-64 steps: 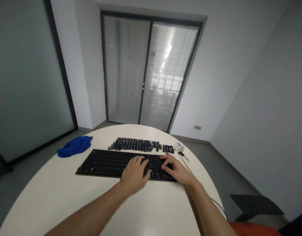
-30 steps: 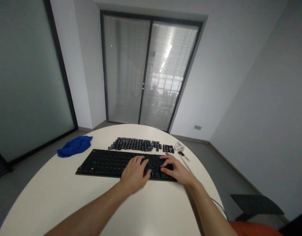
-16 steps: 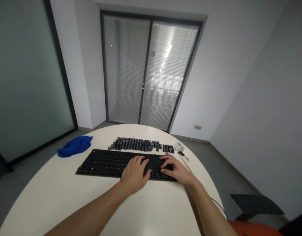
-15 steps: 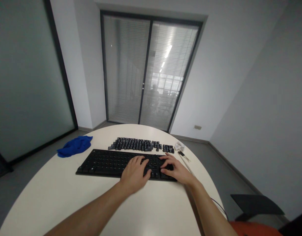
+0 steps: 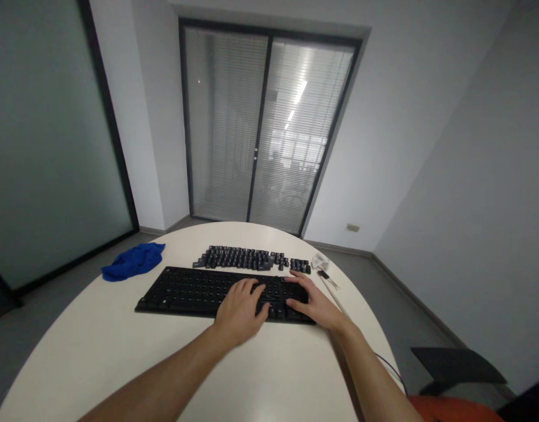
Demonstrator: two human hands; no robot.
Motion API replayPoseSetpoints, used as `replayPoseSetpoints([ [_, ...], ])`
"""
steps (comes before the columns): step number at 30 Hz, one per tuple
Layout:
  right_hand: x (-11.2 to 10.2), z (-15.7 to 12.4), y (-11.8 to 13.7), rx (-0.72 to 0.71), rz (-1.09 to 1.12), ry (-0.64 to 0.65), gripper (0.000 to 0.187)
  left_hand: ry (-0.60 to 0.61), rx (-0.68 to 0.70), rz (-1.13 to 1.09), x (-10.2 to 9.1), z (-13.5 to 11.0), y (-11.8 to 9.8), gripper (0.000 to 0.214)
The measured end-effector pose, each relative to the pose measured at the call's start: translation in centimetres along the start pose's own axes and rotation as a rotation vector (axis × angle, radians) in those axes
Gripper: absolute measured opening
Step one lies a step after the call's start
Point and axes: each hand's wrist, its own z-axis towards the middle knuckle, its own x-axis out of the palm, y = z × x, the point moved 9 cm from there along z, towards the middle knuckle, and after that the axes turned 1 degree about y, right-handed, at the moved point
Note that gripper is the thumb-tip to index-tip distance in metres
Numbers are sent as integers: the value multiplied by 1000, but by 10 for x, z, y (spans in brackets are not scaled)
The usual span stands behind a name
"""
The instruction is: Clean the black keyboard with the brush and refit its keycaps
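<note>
A black keyboard (image 5: 186, 291) lies across the round white table (image 5: 120, 351). My left hand (image 5: 239, 310) rests flat on its right half with the fingers spread over the key area. My right hand (image 5: 314, 302) lies on the keyboard's right end, fingers curled down onto it with nothing held. Just behind the keyboard, several loose black keycaps (image 5: 247, 258) are laid out in rows.
A crumpled blue cloth (image 5: 134, 261) lies at the table's back left. A small white object and a thin tool (image 5: 326, 273) sit at the back right near the edge. A cable (image 5: 390, 366) hangs off the right side. A dark chair part (image 5: 454, 363) stands at lower right.
My right hand has shifted slightly on the keyboard's right end. My left hand and everything else stay as they were.
</note>
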Motion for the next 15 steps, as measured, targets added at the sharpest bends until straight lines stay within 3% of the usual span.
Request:
replayPoseSetpoints([
  [4,3,0,-11,49,38,10,68,1,1,1,-1,-1,-1,43],
  [15,3,-1,-11,103,126,8,70,-3,2,7,0,-1,0,44],
])
